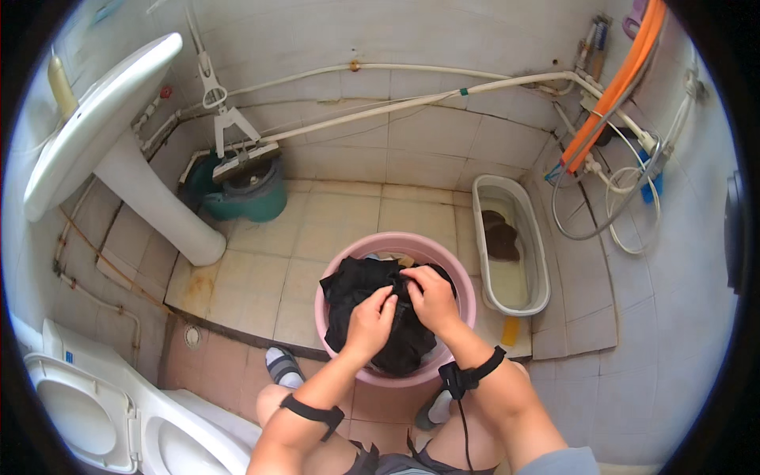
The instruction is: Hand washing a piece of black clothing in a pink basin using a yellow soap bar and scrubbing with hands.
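A round pink plastic basin (323, 332) stands on the floor between my feet, heaped with black cloth (362, 297). Lighter fabric shows at the basin's far side, under the black cloth. My left hand (373, 320) pinches a part of the cloth near the middle of the heap, thumb against fingers. Close beside it on the right, my right hand (428, 297) grips the same black cloth with bent fingers. The fingertips of both hands are a short way apart. What kind of garment it is, I cannot tell.
Right of the basin stands a long white tub (540, 279) with water and dark brown items. A green mop bucket (255, 202) with a mop is at the back left, near the washbasin pedestal (160, 202). A toilet (178, 445) is at lower left. An orange hose (617, 89) hangs right.
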Demonstrator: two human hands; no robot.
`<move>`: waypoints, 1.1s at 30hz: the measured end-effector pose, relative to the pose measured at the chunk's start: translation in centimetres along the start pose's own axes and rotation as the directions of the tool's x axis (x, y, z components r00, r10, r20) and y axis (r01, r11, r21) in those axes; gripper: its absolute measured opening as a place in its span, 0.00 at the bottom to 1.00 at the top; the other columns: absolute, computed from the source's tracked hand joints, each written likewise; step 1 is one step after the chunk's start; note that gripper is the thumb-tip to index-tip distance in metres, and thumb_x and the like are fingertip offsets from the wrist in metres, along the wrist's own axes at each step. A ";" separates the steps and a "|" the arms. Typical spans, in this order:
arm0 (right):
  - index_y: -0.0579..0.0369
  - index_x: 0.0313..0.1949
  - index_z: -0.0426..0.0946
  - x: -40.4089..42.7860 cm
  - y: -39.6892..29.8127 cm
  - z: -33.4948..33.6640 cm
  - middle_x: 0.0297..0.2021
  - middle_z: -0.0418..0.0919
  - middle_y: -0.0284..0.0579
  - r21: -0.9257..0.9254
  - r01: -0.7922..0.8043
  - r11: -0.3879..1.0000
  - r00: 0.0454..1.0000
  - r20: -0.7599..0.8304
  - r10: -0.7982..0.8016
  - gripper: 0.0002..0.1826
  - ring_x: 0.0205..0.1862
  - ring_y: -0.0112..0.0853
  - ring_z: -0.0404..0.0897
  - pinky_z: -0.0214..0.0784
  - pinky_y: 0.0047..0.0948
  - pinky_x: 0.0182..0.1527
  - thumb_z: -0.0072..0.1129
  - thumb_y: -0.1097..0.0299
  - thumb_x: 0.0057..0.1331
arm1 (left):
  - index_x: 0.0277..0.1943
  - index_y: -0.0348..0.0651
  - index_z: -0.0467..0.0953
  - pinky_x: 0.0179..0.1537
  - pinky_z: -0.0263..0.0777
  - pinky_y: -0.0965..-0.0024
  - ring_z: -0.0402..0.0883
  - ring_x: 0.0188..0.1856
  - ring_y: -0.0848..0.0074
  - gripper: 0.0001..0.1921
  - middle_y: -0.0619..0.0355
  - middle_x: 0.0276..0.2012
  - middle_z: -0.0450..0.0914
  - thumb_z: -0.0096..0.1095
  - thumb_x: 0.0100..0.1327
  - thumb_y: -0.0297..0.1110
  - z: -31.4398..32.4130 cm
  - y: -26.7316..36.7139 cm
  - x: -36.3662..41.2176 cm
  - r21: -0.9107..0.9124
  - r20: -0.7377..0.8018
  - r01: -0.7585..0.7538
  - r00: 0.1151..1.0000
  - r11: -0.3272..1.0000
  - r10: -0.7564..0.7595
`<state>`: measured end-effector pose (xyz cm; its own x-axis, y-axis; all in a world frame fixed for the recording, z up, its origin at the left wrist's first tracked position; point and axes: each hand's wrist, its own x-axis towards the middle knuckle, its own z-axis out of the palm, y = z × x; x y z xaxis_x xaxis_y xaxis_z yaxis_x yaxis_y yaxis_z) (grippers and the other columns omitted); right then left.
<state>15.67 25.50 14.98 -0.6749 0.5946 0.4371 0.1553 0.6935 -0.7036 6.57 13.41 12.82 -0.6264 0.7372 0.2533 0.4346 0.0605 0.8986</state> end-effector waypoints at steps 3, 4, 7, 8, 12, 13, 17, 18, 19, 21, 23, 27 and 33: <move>0.60 0.42 0.78 -1.5 -2.6 0.5 0.38 0.79 0.51 0.175 0.078 0.982 0.994 0.056 -0.089 0.10 0.42 0.46 0.80 0.73 0.36 0.44 0.55 0.77 0.60 | 0.51 0.39 0.76 0.41 0.74 0.64 0.84 0.42 0.57 0.12 0.42 0.39 0.82 0.54 0.67 0.31 -0.6 -1.1 -0.1 -0.025 -0.039 0.069 0.997 0.997 -0.070; 0.60 0.42 0.78 -1.8 -3.2 0.7 0.38 0.79 0.51 0.222 0.137 0.965 0.985 0.073 -0.157 0.10 0.41 0.46 0.80 0.73 0.36 0.44 0.55 0.77 0.60 | 0.50 0.39 0.76 0.41 0.74 0.64 0.84 0.42 0.57 0.12 0.43 0.39 0.82 0.55 0.68 0.32 -1.1 -1.3 0.2 -0.061 -0.067 0.070 0.995 0.996 -0.074; 0.60 0.43 0.78 -0.7 1.1 -0.1 0.40 0.79 0.53 0.033 -0.020 0.999 1.000 0.023 0.019 0.10 0.42 0.48 0.80 0.72 0.37 0.46 0.56 0.75 0.62 | 0.49 0.36 0.76 0.44 0.73 0.70 0.82 0.40 0.70 0.13 0.47 0.37 0.82 0.56 0.69 0.35 -0.5 0.3 0.3 -0.101 0.043 0.116 0.993 0.988 -0.113; 0.61 0.44 0.77 -0.3 1.2 -0.4 0.40 0.80 0.54 0.023 -0.087 0.996 0.996 0.026 0.086 0.11 0.43 0.48 0.80 0.72 0.38 0.46 0.56 0.74 0.62 | 0.49 0.35 0.76 0.46 0.72 0.71 0.81 0.41 0.74 0.13 0.49 0.38 0.82 0.57 0.69 0.36 -0.6 -0.4 -0.3 -0.154 0.091 0.105 0.992 0.982 -0.092; 0.60 0.47 0.78 0.3 1.2 -0.8 0.45 0.81 0.52 0.355 -0.211 0.911 0.977 0.099 0.188 0.12 0.48 0.41 0.80 0.70 0.33 0.52 0.57 0.71 0.64 | 0.55 0.33 0.74 0.53 0.70 0.73 0.79 0.49 0.74 0.16 0.54 0.48 0.82 0.60 0.67 0.30 -1.9 -2.1 0.3 -0.366 0.130 0.227 0.973 0.902 -0.192; 0.59 0.48 0.78 0.1 1.0 -0.9 0.45 0.81 0.51 0.318 -0.176 0.932 0.980 0.143 0.137 0.13 0.49 0.41 0.80 0.70 0.33 0.53 0.57 0.72 0.64 | 0.61 0.34 0.70 0.58 0.66 0.73 0.76 0.56 0.74 0.21 0.54 0.55 0.78 0.60 0.66 0.27 -1.6 -2.0 0.5 -0.460 0.081 0.208 0.978 0.863 -0.193; 0.56 0.48 0.78 -0.2 -1.8 -0.5 0.43 0.80 0.50 0.335 -0.053 0.941 0.955 0.294 -0.051 0.12 0.48 0.42 0.80 0.70 0.33 0.51 0.55 0.74 0.65 | 0.66 0.35 0.66 0.63 0.61 0.74 0.70 0.62 0.75 0.24 0.52 0.59 0.75 0.59 0.67 0.25 -2.2 -4.0 0.4 -0.417 0.151 0.231 0.971 0.879 -0.183; 0.56 0.48 0.78 -0.3 -1.8 -0.5 0.43 0.80 0.50 0.361 -0.018 0.932 0.955 0.283 -0.091 0.12 0.47 0.43 0.80 0.71 0.34 0.51 0.56 0.74 0.64 | 0.62 0.34 0.70 0.59 0.65 0.75 0.73 0.57 0.78 0.21 0.54 0.55 0.78 0.58 0.67 0.26 -2.2 -3.0 0.4 -0.414 0.198 0.270 0.959 0.869 -0.204; 0.56 0.47 0.79 -0.2 -1.5 -0.3 0.41 0.80 0.49 0.285 -0.003 0.959 0.977 0.203 -0.058 0.12 0.45 0.41 0.80 0.71 0.33 0.49 0.57 0.75 0.63 | 0.60 0.33 0.71 0.56 0.67 0.76 0.75 0.54 0.79 0.19 0.55 0.52 0.79 0.58 0.68 0.26 -2.2 -2.8 0.3 -0.409 0.212 0.326 0.942 0.852 -0.259; 0.57 0.43 0.79 0.4 -0.7 -0.2 0.38 0.79 0.48 0.142 0.010 0.990 1.000 0.009 -0.011 0.10 0.42 0.41 0.79 0.71 0.34 0.47 0.57 0.76 0.61 | 0.58 0.33 0.73 0.54 0.69 0.76 0.76 0.51 0.80 0.16 0.57 0.50 0.80 0.58 0.68 0.25 -1.5 -2.4 0.1 -0.401 0.225 0.379 0.923 0.834 -0.311; 0.57 0.41 0.79 0.5 -1.0 0.1 0.38 0.79 0.48 0.090 0.004 0.996 1.000 -0.012 -0.003 0.09 0.42 0.42 0.80 0.72 0.34 0.46 0.58 0.76 0.61 | 0.54 0.33 0.75 0.49 0.71 0.78 0.77 0.46 0.82 0.13 0.59 0.45 0.81 0.58 0.68 0.26 -1.2 -2.1 0.0 -0.427 0.180 0.274 0.960 0.861 -0.216; 0.58 0.40 0.78 -0.2 -3.1 -0.2 0.37 0.79 0.47 0.312 0.076 0.947 0.979 0.156 -0.130 0.08 0.42 0.41 0.80 0.72 0.33 0.45 0.60 0.77 0.60 | 0.51 0.33 0.77 0.49 0.70 0.78 0.77 0.45 0.83 0.12 0.60 0.42 0.82 0.60 0.67 0.29 -2.2 -2.3 0.7 -0.496 0.041 0.214 0.974 0.841 -0.223; 0.59 0.40 0.77 -0.1 -1.7 0.6 0.38 0.78 0.50 0.197 0.026 0.980 1.000 -0.012 -0.024 0.07 0.41 0.46 0.79 0.73 0.36 0.44 0.59 0.75 0.61 | 0.51 0.33 0.77 0.46 0.70 0.79 0.77 0.43 0.84 0.12 0.61 0.41 0.82 0.61 0.67 0.29 -1.7 -1.5 0.3 -0.419 0.040 0.253 0.965 0.872 -0.261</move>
<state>15.01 24.01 15.75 -0.6695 0.5825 0.4609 -0.0072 0.6153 -0.7883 4.63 12.43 12.17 -0.6917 0.7222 -0.0041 -0.0502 -0.0424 0.9978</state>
